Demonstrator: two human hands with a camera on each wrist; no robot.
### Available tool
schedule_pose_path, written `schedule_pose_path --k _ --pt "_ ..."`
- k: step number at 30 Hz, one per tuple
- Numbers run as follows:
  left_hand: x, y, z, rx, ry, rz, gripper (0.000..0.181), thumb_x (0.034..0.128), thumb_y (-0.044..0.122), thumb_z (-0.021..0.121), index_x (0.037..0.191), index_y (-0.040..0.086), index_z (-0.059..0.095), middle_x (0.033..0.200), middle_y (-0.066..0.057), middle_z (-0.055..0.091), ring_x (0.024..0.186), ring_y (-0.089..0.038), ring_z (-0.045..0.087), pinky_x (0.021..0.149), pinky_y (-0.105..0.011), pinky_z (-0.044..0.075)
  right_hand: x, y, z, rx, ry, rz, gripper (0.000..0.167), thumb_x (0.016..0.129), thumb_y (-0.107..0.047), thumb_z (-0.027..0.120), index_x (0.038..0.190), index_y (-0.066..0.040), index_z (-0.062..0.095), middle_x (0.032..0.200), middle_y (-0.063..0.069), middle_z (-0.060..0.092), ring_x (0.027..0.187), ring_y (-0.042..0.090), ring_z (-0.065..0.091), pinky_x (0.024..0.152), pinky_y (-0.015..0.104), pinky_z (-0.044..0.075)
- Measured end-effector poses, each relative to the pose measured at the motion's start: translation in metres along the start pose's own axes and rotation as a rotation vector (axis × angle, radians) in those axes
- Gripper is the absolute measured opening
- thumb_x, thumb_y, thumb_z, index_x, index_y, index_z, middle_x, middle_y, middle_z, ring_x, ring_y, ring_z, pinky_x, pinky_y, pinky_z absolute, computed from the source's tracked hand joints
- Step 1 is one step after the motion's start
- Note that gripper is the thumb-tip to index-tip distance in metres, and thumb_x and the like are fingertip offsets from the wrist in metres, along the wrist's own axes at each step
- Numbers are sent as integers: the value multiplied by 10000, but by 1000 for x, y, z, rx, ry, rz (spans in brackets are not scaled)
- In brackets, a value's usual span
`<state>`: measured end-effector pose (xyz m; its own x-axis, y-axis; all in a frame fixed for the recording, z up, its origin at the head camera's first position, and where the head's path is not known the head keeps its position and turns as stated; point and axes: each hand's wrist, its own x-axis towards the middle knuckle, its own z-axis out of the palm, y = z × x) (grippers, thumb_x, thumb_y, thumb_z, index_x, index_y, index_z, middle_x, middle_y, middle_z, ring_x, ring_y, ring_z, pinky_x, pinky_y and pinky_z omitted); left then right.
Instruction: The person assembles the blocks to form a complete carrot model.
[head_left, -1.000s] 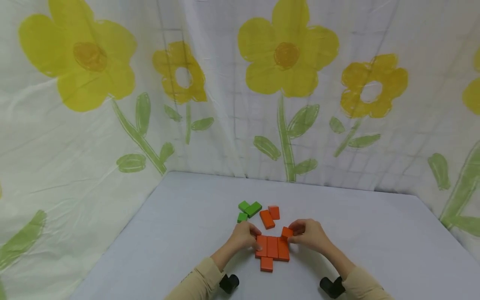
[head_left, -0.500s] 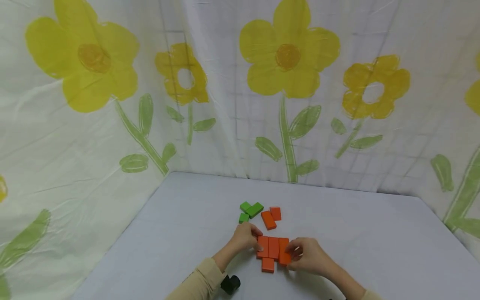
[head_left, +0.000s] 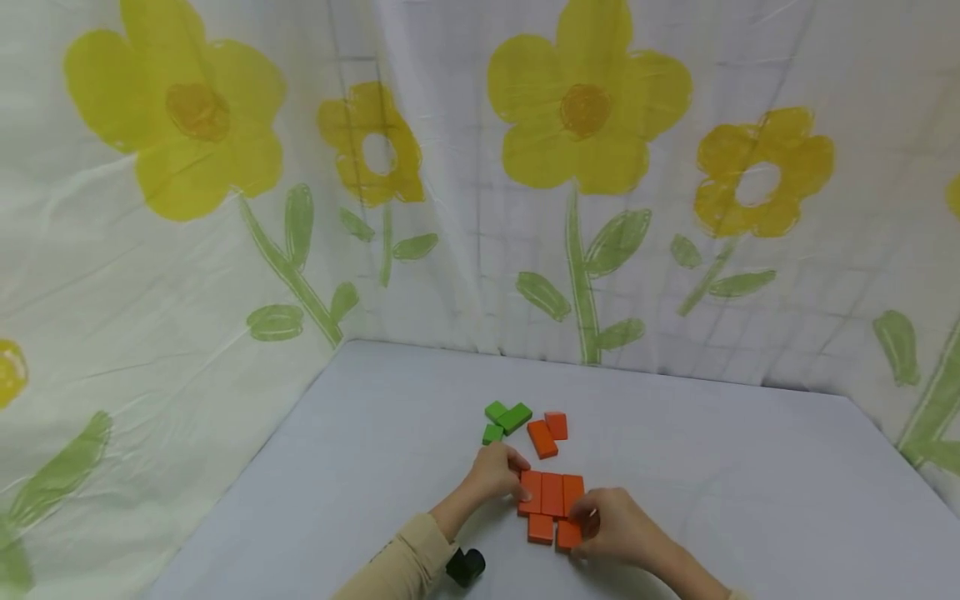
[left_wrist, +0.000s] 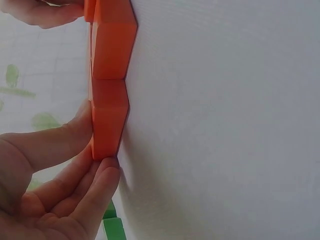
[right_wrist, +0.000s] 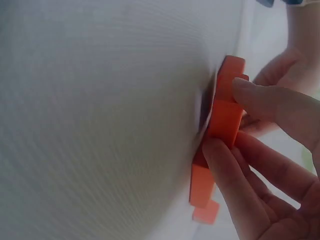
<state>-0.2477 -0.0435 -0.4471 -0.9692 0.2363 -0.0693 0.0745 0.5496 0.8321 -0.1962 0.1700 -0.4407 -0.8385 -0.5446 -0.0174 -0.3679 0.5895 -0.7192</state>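
Three orange blocks [head_left: 552,495] lie side by side in a row on the white table. My left hand [head_left: 491,472] holds the leftmost orange block [left_wrist: 109,122], thumb on top and fingertips at its side. In front of the row sits a small orange block [head_left: 540,529]. To its right, my right hand [head_left: 618,529] pinches another small orange block [head_left: 567,536] between thumb and fingers, at the front of the row's right end. The right wrist view shows that pinched block [right_wrist: 225,122] close up; whether it touches the row is hard to tell.
Behind the row lie a loose orange block [head_left: 542,439] and a smaller orange one [head_left: 557,425] leaning close to it. Several green blocks [head_left: 515,418] are grouped to their left. A flowered curtain [head_left: 450,275] hangs along the table's back edge.
My right hand has carried the small orange block from the row's far right corner toward me, down to its front right. The left hand has stayed on the leftmost block.
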Motion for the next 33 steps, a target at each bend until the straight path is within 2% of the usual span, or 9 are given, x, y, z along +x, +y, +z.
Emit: schedule_pose_path --k 7,20,33 --pt "0 2 0 -1 7 -17 289 665 -72 835 930 -39 725 803 -56 641 705 -172 526 626 -306 497 3 0 5 -19 4 15 276 683 -47 848 919 -17 709 808 -13 621 684 109 525 594 239 476" --pt "0 1 0 16 6 -3 295 662 -56 846 931 -34 727 806 -54 645 713 -173 529 641 -317 497 5 -3 7 -79 54 12 262 680 -67 862 888 -49 704 825 -14 600 714 124 541 613 235 485" --pt "0 0 -1 7 0 -3 297 658 -59 847 927 -31 725 805 -48 640 697 -171 516 623 -304 487 4 -4 3 -69 41 -8 229 725 -111 846 897 -43 711 805 -28 628 693 81 541 612 230 487"
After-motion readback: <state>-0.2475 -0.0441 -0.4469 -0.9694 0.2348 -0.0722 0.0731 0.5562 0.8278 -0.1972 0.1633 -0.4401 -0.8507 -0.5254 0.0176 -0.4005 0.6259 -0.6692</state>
